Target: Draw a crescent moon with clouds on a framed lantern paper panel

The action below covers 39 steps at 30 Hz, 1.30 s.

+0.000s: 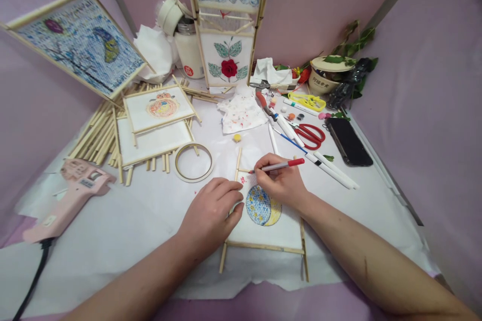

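Pinched in the fingers of my right hand [280,180] is a red-capped pen [276,166], its tip near the top of a framed white sheet [241,233]. That sheet carries a round blue and yellow moon drawing [263,205] and a small red mark [243,179] at its upper left. My left hand [213,208] rests on the sheet's left edge, fingers curved with a gap between thumb and forefinger, holding nothing visible. The wooden sticks of the frame stick out past its corners.
A tape roll [194,162] and a pink glue gun [71,195] lie left, near piled sticks [94,133] and framed drawings [160,109]. Red scissors [311,135], white markers [335,170] and a phone [349,141] lie right. A tall lantern frame [226,55] stands behind.
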Tool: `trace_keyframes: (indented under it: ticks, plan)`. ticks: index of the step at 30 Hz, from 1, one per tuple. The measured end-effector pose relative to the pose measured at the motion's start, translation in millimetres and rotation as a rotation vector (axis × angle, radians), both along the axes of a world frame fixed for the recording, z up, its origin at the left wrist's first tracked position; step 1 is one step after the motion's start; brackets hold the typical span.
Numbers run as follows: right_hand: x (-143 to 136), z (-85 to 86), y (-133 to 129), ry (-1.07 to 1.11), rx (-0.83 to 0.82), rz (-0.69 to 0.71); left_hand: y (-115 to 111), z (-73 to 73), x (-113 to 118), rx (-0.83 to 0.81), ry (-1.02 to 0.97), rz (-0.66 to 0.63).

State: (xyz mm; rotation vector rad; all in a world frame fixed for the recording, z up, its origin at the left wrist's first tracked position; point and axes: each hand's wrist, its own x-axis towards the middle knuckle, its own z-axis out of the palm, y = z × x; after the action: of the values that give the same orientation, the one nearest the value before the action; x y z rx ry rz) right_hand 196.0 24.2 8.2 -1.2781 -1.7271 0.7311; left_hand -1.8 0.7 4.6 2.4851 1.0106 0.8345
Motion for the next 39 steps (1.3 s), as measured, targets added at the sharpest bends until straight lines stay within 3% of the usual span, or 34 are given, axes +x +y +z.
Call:
trace_keyframes:
  ticks: [4,10,14,23,29,34,39]
  plan:
    - [1,1.4,2,0.002,0.082,-0.070,-1,0.4,0,-0.004,-0.013,-0.003]
    - [2,-1.0,3,-0.016,0.051,0.143,-4,0.7,0,0.012,-0.017,0.012]
    - [2,-2.3,3,0.000,0.023,0.157,-5,1.6,0,0.033,-0.009,0.016]
    - [9,2.1,9,0.078,0.104,-0.051,-6,4.3,1,0.095,-0.004,-0.001]
    - [16,28.0,11,0.170,0.046,-0.160,-9,4.6,1,0.141,0.048,0.000]
    - [22,44.0,-14,0.172,-0.117,-0.199,-11,4.0,0,0.161,0.080,0.001]
    - [32,30.2,-46,0.234,-0.249,-0.340,-10,4.5,-2,0.170,0.104,0.023]
